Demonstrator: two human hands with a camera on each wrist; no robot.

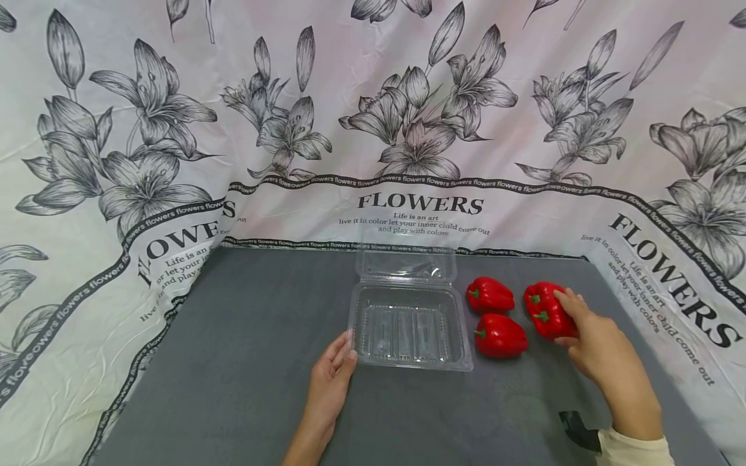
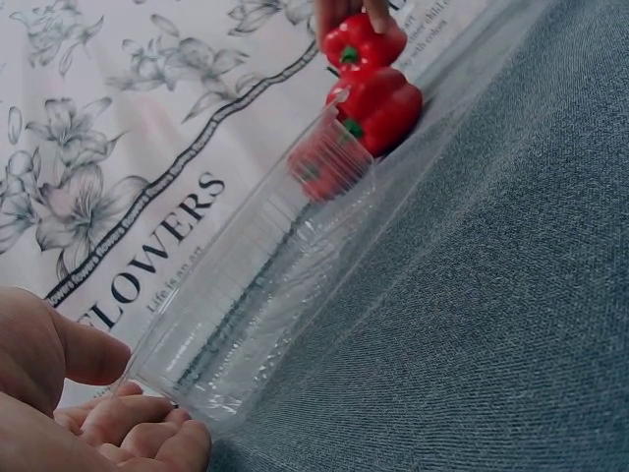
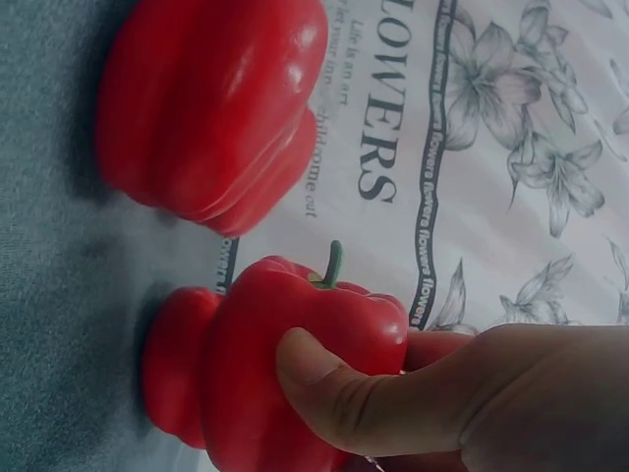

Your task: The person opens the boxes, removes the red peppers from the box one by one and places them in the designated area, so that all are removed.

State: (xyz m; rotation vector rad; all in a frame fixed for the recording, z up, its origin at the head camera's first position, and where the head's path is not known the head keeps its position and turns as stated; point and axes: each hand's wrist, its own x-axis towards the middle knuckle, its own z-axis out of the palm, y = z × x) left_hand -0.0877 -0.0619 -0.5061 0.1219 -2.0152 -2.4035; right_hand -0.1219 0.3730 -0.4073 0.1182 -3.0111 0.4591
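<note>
An opened clear plastic clamshell container [image 1: 410, 364] lies on the grey tabletop, its lid [image 1: 406, 265] folded back away from me. My left hand [image 1: 331, 382] pinches the container's left rim between thumb and fingers. At the right, my right hand [image 1: 609, 359] grips a red bell pepper [image 3: 295, 374] with a green stem, thumb on one side. Directly behind the held pepper is another red bell pepper [image 3: 177, 369], partly hidden by it. Two more red bell peppers, one farther [image 1: 491, 295] and one nearer [image 1: 501, 336], lie just right of the container.
A grey cloth [image 1: 250, 362] covers the table. White fabric [image 1: 280, 213] printed with flowers and lettering hangs behind and at both sides. A dark strap [image 1: 579, 432] shows beside the right sleeve [image 1: 635, 450].
</note>
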